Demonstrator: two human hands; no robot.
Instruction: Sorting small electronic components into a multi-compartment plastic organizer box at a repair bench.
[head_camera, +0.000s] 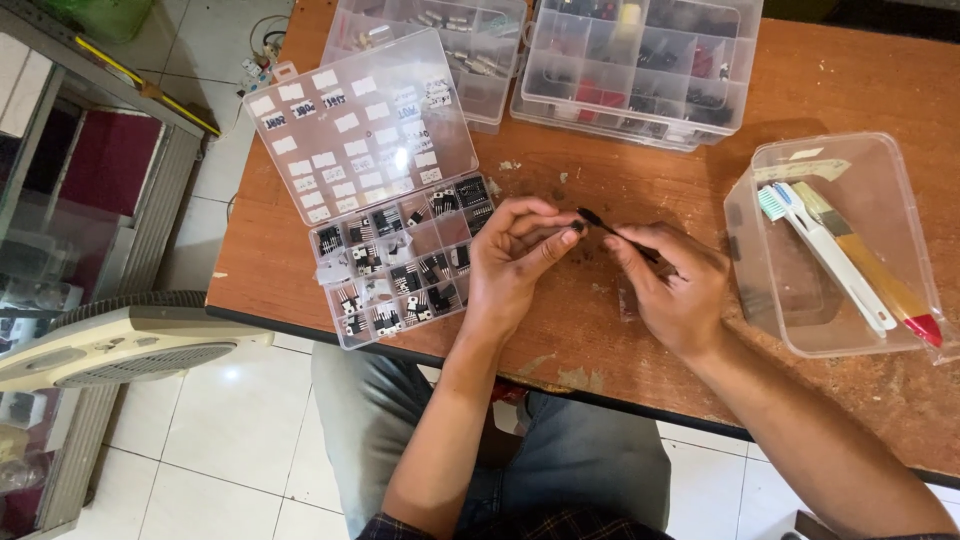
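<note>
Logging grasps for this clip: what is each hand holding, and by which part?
The right hand grips thin black tweezers by their rear half. The left hand pinches a tiny dark component between its fingers; which part cannot be told.

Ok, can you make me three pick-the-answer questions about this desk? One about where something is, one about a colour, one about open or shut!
1. Where does the toothbrush lie?
A. in the clear tub
B. on the floor
C. in the parts box

2. What colour is the table?
A. white
B. reddish brown
C. blue

3. How is the parts box by the left hand?
A. shut
B. lid open
C. upside down

Answers: 1 A, it rests inside the tub beside a paintbrush. 2 B, the wood top shows reddish brown. 3 B, its lid is flipped back and the compartments show.
</note>
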